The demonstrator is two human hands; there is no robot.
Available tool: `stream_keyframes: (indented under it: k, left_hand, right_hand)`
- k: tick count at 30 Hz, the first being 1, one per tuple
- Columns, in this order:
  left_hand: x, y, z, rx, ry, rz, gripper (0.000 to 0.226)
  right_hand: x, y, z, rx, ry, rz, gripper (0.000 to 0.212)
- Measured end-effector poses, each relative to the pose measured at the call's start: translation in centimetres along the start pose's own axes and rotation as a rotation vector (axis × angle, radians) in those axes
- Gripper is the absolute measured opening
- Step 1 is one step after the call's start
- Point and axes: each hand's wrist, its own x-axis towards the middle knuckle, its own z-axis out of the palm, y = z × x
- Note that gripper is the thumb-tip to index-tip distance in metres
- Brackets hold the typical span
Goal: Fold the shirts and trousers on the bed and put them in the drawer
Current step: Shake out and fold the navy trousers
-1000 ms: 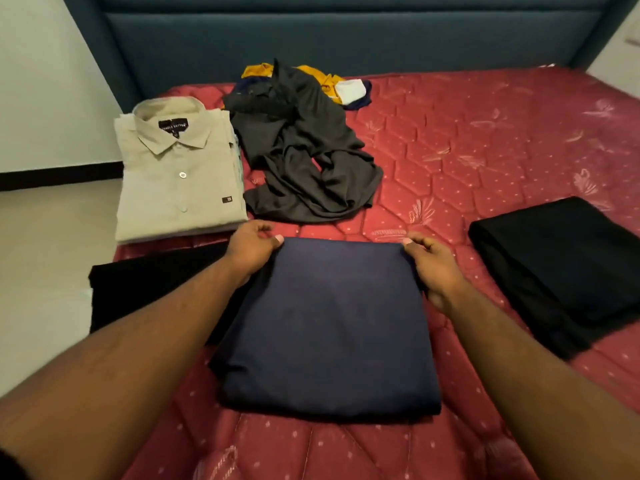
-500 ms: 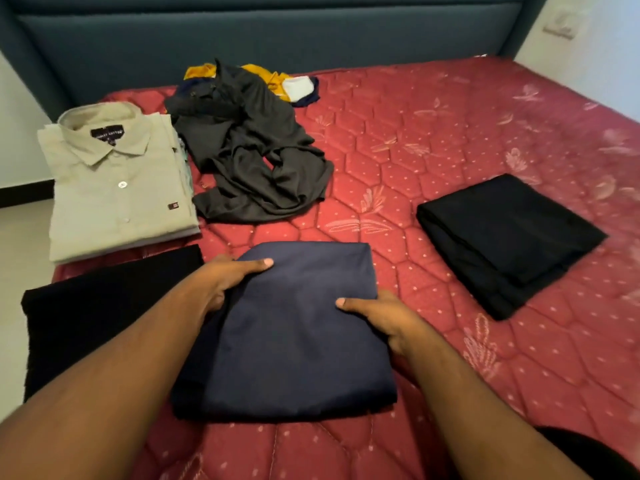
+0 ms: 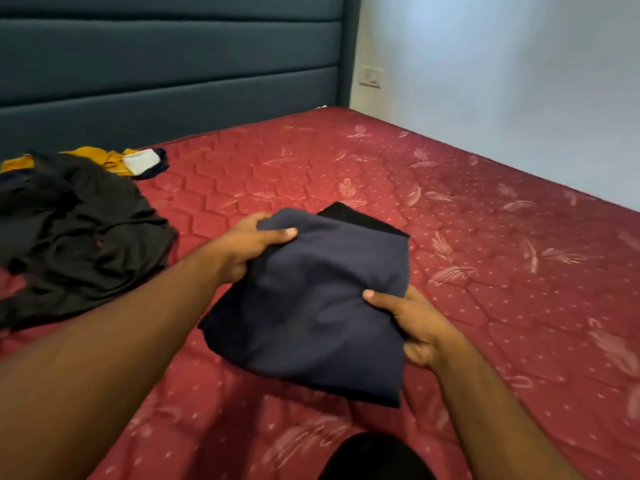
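Lifted off the mattress since half a second earlier, the folded navy garment (image 3: 311, 303) hung between both hands above the red quilted mattress (image 3: 485, 271), its near edge sagging. The left hand (image 3: 247, 245) gripped its far left corner, thumb laid across the top of the cloth and fingers curled underneath. The right hand (image 3: 415, 323) held the right edge, thumb pressed on top and fingers wrapped under the fold. Just beyond the navy garment, between the two hands, a corner of the folded black garment (image 3: 356, 216) showed on the mattress, mostly hidden behind the navy cloth. Well to the left of the left hand lay a crumpled dark grey garment (image 3: 79, 237), with a yellow garment (image 3: 114, 159) partly under its far side. Beyond them stood the teal padded headboard (image 3: 173, 71).
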Motion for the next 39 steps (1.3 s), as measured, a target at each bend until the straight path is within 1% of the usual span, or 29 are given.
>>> stream_keyframes:
  k: [1,2,3,4,5,6,7,9,10,11,13,14,15,16,17,18,19,20,21,22,23,25,27,29,31,34,36,37,39]
  left_hand:
    - [1.7,1.3,2.8,0.017,-0.030,0.043,0.038]
    - [3.6,2.2,5.9,0.046,-0.040,0.096,0.038]
    - [5.8,2.7,9.1,0.126,-0.018,0.159,0.046]
    - [7.5,2.7,11.7,0.305,0.039,0.208,0.062]
    - [9.0,2.2,14.7,0.580,0.121,0.231,0.078]
    - [9.4,1.1,16.9,0.858,0.202,0.265,0.086]
    - [9.0,-0.6,19.1,1.067,0.198,0.324,0.086]
    - [7.3,-5.2,23.1,1.274,-0.028,0.465,0.079]
    - [6.3,-7.9,24.2,1.347,-0.149,0.487,0.078]
    - [6.0,-10.7,24.8,1.411,-0.228,0.468,0.078]
    - [6.1,-14.8,24.3,1.433,-0.259,0.368,0.083]
    - [6.4,-16.0,23.8,1.419,-0.243,0.343,0.084]
    - [6.5,-16.8,23.7,1.411,-0.222,0.353,0.084]
    - [6.5,-17.1,23.5,1.407,-0.198,0.374,0.084]
    - [6.4,-17.2,23.5,1.404,-0.178,0.390,0.084]
    - [6.3,-17.3,23.7,1.399,-0.164,0.396,0.084]
    - [6.3,-17.4,23.9,1.405,-0.151,0.400,0.083]
    - [6.2,-17.3,23.7,1.415,-0.141,0.404,0.083]
    - [6.2,-17.2,23.8,1.424,-0.147,0.398,0.083]
    - [6.1,-17.1,23.8,1.433,-0.163,0.380,0.082]
    - [5.9,-16.6,23.6,1.441,-0.178,0.365,0.082]
    - [5.4,-15.5,22.7,1.490,-0.189,0.356,0.082]
    - [4.7,-14.7,21.1,1.554,-0.176,0.360,0.082]
    - [3.6,-14.0,18.1,1.542,-0.114,0.358,0.085]
    - [2.4,-13.4,14.3,1.500,-0.042,0.290,0.092]
    - [0.5,-12.7,7.6,1.448,0.049,0.127,0.088]
    - [-0.8,-12.4,2.9,1.433,0.111,0.066,0.094]
    - [-1.9,-12.4,-1.1,1.417,0.158,0.021,0.095]
    - [-2.9,-12.4,-5.8,1.391,0.215,-0.048,0.087]
  right_hand:
    - [0.0,-1.2,-2.2,0.048,0.022,-0.018,0.036]
    - [0.1,-2.4,-4.6,0.078,0.059,-0.036,0.036]
    - [0.7,-3.4,-7.5,0.091,0.108,-0.051,0.037]
    - [1.3,-3.7,-9.8,0.088,0.164,-0.057,0.039]
    - [2.1,-3.6,-12.5,0.077,0.234,-0.053,0.041]
    - [2.7,-3.0,-14.7,0.045,0.300,-0.040,0.043]
    - [3.3,-2.1,-16.6,0.016,0.361,-0.013,0.043]
    - [4.4,0.3,-20.2,-0.002,0.452,0.063,0.043]
    - [4.6,1.1,-21.2,0.019,0.461,0.092,0.043]
    - [4.9,1.8,-22.1,0.048,0.452,0.097,0.043]
    - [5.3,2.0,-22.5,0.055,0.437,0.043,0.040]
    - [5.5,1.9,-22.3,0.014,0.484,-0.022,0.038]
    - [5.6,2.0,-22.3,-0.114,0.604,-0.108,0.039]
    - [5.8,2.0,-21.8,-0.367,0.773,-0.217,0.047]
    - [6.0,2.0,-21.1,-0.738,0.947,-0.345,0.056]
    - [6.2,2.2,-20.3,-1.102,1.032,-0.482,0.062]
    - [6.8,2.4,-19.6,-1.367,1.002,-0.610,0.062]
    - [7.5,2.6,-19.0,-1.531,0.870,-0.621,0.062]
    - [8.3,2.8,-18.8,-1.627,0.708,-0.526,0.066]
    - [8.9,3.3,-18.8,-1.680,0.572,-0.378,0.071]
    - [9.2,3.9,-19.0,-1.721,0.482,-0.240,0.073]
    - [9.2,3.8,-19.2,-1.765,0.422,-0.107,0.070]
    - [8.6,2.5,-18.5,-1.787,0.391,-0.041,0.070]
    - [7.5,1.3,-16.1,-1.833,0.389,-0.066,0.072]
    - [6.9,0.8,-12.7,-1.885,0.341,-0.128,0.072]
    - [6.9,1.4,-5.9,-1.921,0.162,-0.220,0.070]
    - [7.6,2.1,-1.0,-1.916,0.063,-0.289,0.068]
    - [8.4,2.9,3.1,-1.921,-0.006,-0.344,0.068]
    - [9.7,3.9,8.0,-1.917,-0.100,-0.398,0.066]
